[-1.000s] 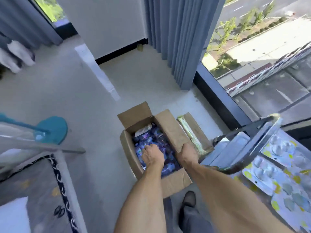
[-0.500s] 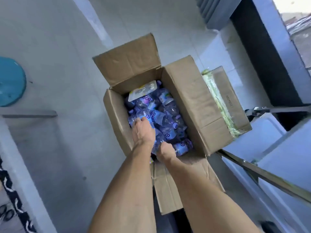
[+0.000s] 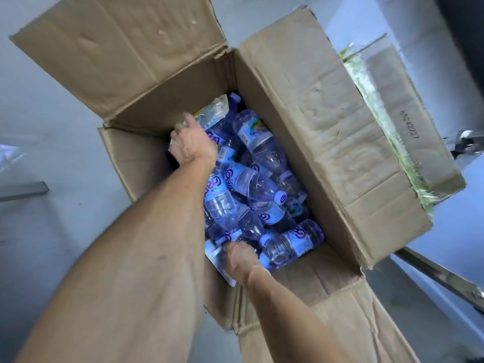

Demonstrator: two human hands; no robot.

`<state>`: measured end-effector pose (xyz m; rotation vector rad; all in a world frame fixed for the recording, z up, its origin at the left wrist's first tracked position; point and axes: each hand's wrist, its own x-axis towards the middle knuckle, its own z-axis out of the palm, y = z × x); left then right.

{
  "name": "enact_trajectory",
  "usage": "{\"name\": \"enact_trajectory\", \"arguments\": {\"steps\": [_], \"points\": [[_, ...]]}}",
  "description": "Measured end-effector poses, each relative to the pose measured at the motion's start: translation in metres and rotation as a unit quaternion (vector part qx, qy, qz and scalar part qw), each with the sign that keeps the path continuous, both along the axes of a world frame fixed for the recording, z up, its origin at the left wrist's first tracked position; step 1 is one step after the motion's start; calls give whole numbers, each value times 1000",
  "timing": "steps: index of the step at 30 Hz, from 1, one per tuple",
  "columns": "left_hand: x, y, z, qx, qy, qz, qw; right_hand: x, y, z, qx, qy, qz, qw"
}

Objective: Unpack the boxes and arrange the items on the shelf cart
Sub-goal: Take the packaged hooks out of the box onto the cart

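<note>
An open cardboard box (image 3: 314,121) stands on the floor, filled with several small clear water bottles (image 3: 251,179) with blue-purple labels. A clear plastic packet (image 3: 213,113) lies at the box's far end. My left hand (image 3: 192,144) reaches deep to that far end, its thumb against the packet and its fingers curled down round the packet's edge. My right hand (image 3: 239,258) is at the near end, fingers dug in among the bottles over a flat blue-white card (image 3: 216,260). Whether it holds anything is hidden.
A second cardboard box (image 3: 408,127) with greenish wrapping along its edge stands right behind the first one's right flap. The metal rail of the shelf cart (image 3: 440,276) crosses the lower right. Pale floor (image 3: 52,142) lies to the left.
My head has dropped much closer to the box. My left hand moved from the middle of the bottles to the packet at the far end. My right hand stays at the near end.
</note>
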<state>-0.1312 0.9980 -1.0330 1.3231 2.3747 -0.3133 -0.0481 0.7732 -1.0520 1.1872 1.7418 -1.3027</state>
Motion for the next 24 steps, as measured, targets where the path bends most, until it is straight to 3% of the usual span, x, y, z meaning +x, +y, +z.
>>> {"name": "enact_trajectory", "arguments": {"steps": [4,8,11,13,14,16,17,18,19,21,22,24], "points": [[8,6,-15,-11,-16,41,999,9,5,-13,66,42,91,993],[18,0,-15,60,-91,58,992,5,-2,-13,118,40,69,990],[17,-8,-9,91,-125,76,985,-2,-10,-4,83,20,52,995],[12,-9,-8,87,-143,88,982,-4,-17,-10,158,-5,69,985],[8,-10,-9,82,-153,90,981,7,-14,-3,83,-44,34,995],[3,-11,-8,86,-168,89,978,4,-8,-9,95,1,-42,995],[4,-12,-8,91,-167,73,979,-4,-1,-7,120,13,-32,992],[7,-14,-8,93,-158,42,982,-7,-5,-9,43,28,-18,998],[12,-16,-8,94,-145,3,985,-9,-4,-5,16,50,-67,996],[23,-20,-10,98,-127,-47,986,-16,1,4,-99,28,-254,962],[27,-19,-11,101,-118,-46,987,-11,3,2,-59,27,-223,973],[35,-18,-13,91,-70,-31,993,-6,7,-2,29,40,-8,999]]}}
